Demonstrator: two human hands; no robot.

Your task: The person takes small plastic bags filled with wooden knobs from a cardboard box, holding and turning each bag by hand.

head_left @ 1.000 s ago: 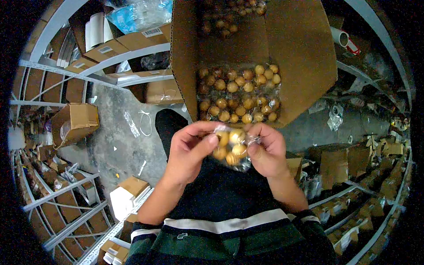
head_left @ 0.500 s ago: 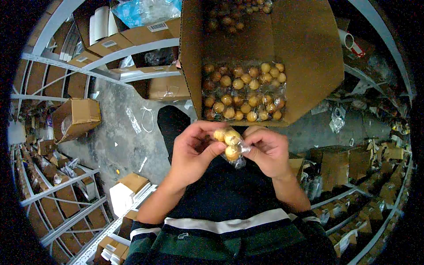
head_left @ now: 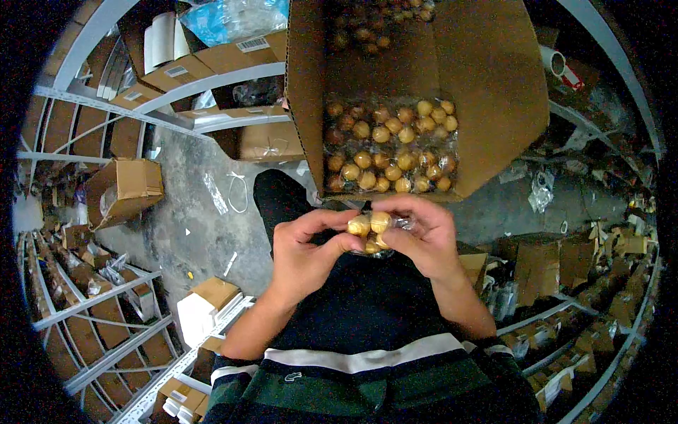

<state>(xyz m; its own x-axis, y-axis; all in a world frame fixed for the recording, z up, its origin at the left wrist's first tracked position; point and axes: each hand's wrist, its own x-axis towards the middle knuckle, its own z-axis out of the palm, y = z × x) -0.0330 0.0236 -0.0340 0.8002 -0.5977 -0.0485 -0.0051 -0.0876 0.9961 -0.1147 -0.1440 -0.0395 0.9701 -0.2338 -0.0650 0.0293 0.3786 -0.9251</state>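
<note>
A small clear plastic bag of yellowish-brown balls (head_left: 379, 222) is held between my two hands, over my dark-clothed lap. My left hand (head_left: 307, 247) pinches its left side with thumb and fingers. On the right side, my right hand (head_left: 420, 237) grips the bunched plastic, its thumb over some of the balls. Just beyond my hands stands a large open cardboard box (head_left: 491, 106). Rows of similar bagged balls (head_left: 392, 152) lie in its near part, and more bagged balls (head_left: 371, 28) are at its far end in shadow.
Metal shelving (head_left: 106, 304) with cardboard boxes runs along the left, and more shelves with boxes (head_left: 537, 265) stand on the right. An open carton (head_left: 138, 185) is on the grey floor at left, near a white strap loop (head_left: 238, 192) and plastic scraps.
The small bag has been turned and squeezed between my hands, and its balls have shifted. My right hand has moved slightly left, with its thumb now over the balls. The view has shifted slightly.
</note>
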